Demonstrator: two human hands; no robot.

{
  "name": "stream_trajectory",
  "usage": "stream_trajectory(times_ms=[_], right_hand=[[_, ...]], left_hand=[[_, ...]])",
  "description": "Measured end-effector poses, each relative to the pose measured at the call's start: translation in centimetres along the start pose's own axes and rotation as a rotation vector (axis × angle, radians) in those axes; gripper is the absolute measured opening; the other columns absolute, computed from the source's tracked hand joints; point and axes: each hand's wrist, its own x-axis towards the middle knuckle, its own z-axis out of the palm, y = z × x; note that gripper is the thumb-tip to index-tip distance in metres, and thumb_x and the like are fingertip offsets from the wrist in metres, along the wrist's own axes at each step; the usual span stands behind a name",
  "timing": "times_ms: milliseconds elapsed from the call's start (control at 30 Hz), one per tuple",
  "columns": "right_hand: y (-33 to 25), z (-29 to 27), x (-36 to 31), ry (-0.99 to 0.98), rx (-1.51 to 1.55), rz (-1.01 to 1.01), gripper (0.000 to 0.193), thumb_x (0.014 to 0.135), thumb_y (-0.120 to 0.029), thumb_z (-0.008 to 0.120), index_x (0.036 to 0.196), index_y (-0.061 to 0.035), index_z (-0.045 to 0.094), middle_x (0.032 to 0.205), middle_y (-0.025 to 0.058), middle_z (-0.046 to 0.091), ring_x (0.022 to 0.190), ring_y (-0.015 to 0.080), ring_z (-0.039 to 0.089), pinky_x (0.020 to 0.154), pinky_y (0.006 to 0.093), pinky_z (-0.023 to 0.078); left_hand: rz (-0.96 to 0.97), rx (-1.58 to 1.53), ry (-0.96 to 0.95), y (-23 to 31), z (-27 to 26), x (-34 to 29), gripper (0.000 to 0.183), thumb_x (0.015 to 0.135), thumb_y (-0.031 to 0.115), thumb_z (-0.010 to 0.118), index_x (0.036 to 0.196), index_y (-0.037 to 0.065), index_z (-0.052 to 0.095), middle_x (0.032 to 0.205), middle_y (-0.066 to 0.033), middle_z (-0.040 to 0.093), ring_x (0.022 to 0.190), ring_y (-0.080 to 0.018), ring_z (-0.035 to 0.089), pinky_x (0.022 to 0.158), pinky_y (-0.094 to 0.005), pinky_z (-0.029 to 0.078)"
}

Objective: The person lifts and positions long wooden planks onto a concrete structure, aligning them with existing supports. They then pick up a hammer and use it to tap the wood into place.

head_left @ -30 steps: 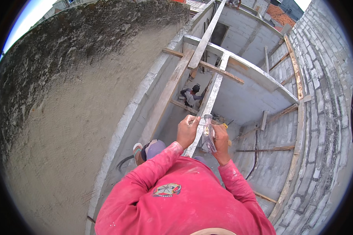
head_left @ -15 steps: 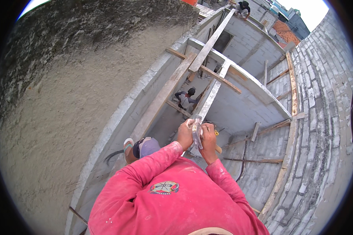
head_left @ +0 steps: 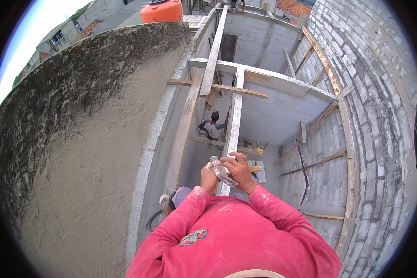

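In front of my chest, a claw hammer [head_left: 222, 173] with a worn metal head lies between my two hands. My right hand [head_left: 241, 172] is closed around it, and a light wooden end, seemingly its handle, sticks out past that hand. My left hand [head_left: 209, 179] is closed right beside the hammer head; its fingertips are partly covered, so what they pinch does not show. Beneath both hands runs a narrow whitish concrete beam [head_left: 235, 123].
Left of the beam lies a long plank [head_left: 184, 139], with a crosspiece [head_left: 236, 90] and another board [head_left: 214, 51] ahead. Below, a person [head_left: 213, 126] stands in the room; another crouches [head_left: 236, 5] on the far wall. A block wall [head_left: 370, 116] rises right, a rough wall [head_left: 92, 129] left.
My view has swung, bringing the orange tank and sky in at upper left. The hammer head has tilted from nearly upright to slanting. Both hands stay close together around it.
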Motion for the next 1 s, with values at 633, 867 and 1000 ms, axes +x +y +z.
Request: stream_trajectory(times_ms=[633,867,1000], right_hand=[[2.4,-1.0,-1.2,-0.057,1.439,1.107,0.021,0.094,-0.021,0.068,0.107,-0.0052,0.061,0.092,0.0029,0.065,0.08,0.0131,0.064,0.068,0.0287,0.053],[3.7,-2.9,-0.6,-0.198,1.71,1.036,0.02,0.093,-0.021,0.07,0.106,-0.0092,0.06,0.089,-0.0005,0.064,0.077,0.0119,0.061,0.062,0.0266,0.048],[4.3,-3.0,-0.9,-0.242,1.801,0.996,0.024,0.091,-0.025,0.073,0.105,-0.0105,0.06,0.091,0.0002,0.064,0.08,0.0141,0.063,0.065,0.0266,0.05]], left_hand=[[0.574,0.657,-0.002,0.8,2.9,-0.2,0.026,0.1,0.025,0.055,0.097,0.0,0.062,0.083,-0.0108,0.066,0.078,-0.0152,0.064,0.071,-0.0324,0.049],[0.532,0.631,-0.151,2.0,4.1,-0.6,0.016,0.097,0.017,0.063,0.099,0.0,0.062,0.082,-0.0047,0.066,0.071,-0.0082,0.062,0.065,-0.0257,0.05],[0.539,0.671,-0.229,2.6,4.6,-0.2,0.016,0.095,0.015,0.065,0.101,0.001,0.062,0.079,-0.006,0.068,0.068,-0.0066,0.063,0.06,-0.0256,0.051]])
